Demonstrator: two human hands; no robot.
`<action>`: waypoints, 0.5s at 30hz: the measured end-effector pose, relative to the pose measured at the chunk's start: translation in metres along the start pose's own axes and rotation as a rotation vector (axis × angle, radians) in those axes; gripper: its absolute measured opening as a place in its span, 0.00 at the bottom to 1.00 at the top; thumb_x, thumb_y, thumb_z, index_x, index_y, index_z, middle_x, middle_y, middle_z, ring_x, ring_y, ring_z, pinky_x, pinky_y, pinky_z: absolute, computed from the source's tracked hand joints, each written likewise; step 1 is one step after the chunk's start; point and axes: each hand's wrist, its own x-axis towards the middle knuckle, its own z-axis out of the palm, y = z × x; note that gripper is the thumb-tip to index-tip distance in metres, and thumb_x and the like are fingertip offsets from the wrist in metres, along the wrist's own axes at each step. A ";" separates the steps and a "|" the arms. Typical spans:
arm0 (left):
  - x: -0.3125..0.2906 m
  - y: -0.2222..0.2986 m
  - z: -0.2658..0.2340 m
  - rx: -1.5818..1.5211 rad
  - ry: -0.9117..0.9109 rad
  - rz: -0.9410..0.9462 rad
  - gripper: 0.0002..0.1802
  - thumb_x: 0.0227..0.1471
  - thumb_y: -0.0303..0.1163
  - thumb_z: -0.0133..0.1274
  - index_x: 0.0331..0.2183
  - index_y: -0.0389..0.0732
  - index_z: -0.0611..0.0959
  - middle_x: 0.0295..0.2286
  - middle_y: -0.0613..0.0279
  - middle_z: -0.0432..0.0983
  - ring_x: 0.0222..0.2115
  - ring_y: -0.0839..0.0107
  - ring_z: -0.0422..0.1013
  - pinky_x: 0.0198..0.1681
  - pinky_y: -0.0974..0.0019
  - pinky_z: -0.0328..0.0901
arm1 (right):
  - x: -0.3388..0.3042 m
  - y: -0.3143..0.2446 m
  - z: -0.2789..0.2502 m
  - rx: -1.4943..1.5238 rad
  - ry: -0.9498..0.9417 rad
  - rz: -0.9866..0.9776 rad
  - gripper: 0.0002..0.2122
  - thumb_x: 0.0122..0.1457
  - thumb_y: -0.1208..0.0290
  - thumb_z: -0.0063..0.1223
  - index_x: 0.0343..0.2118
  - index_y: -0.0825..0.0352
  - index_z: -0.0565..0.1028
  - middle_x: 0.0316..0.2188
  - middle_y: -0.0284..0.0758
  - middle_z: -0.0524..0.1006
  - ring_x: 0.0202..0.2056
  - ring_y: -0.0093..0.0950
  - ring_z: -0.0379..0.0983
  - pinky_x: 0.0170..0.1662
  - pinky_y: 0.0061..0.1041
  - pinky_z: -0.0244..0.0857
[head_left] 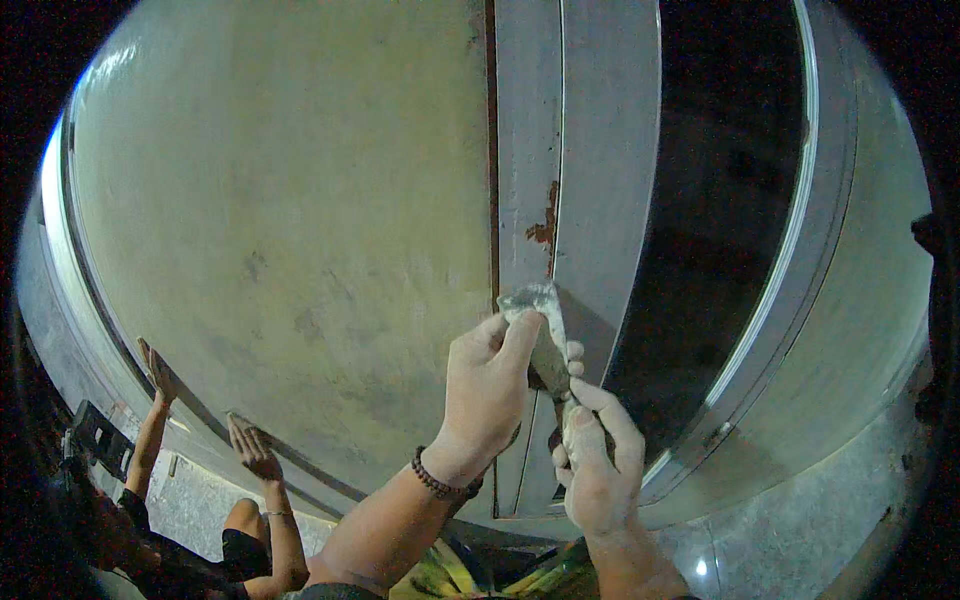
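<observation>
Both my hands are closed on a dusty, limp grey sheet [547, 362] that looks like worn sandpaper. It spreads wide and pale with powder at its top and narrows downward. My left hand [488, 385], with a dark bead bracelet at the wrist, pinches the upper part under its thumb. Lower down, my right hand [600, 455] grips the narrow end between thumb and fingers. White powder coats both hands. Behind them stands a grey panel strip [610, 160], with a reddish-brown bare patch [545, 230] just above the sheet. My fingers hide part of the sheet.
A large yellowish-grey panel [300, 200] with smudges fills the left. To the right runs a glossy black strip [730, 150] with a pale metal edge. At lower left a co-worker's hands [255, 450] are on or near the panel's edge. Grey floor [780, 540] shows below.
</observation>
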 end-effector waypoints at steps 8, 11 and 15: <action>0.002 0.005 -0.004 0.004 -0.047 0.082 0.17 0.69 0.36 0.47 0.37 0.31 0.80 0.30 0.52 0.83 0.29 0.68 0.80 0.34 0.66 0.75 | 0.000 -0.002 0.003 -0.003 -0.029 -0.036 0.16 0.73 0.68 0.44 0.57 0.70 0.74 0.32 0.27 0.75 0.25 0.13 0.65 0.25 0.15 0.60; 0.000 0.003 -0.006 -0.051 -0.050 0.066 0.17 0.69 0.37 0.48 0.38 0.30 0.80 0.31 0.52 0.83 0.29 0.68 0.80 0.34 0.65 0.76 | -0.003 0.000 0.005 0.024 -0.035 -0.022 0.16 0.73 0.67 0.44 0.57 0.70 0.73 0.31 0.26 0.74 0.25 0.13 0.65 0.26 0.15 0.61; 0.000 -0.001 -0.008 -0.045 -0.047 0.088 0.16 0.70 0.38 0.47 0.41 0.33 0.79 0.31 0.51 0.83 0.29 0.67 0.81 0.34 0.64 0.77 | -0.005 0.006 0.005 0.000 -0.036 -0.013 0.17 0.73 0.66 0.44 0.58 0.70 0.73 0.30 0.25 0.74 0.25 0.12 0.65 0.26 0.15 0.61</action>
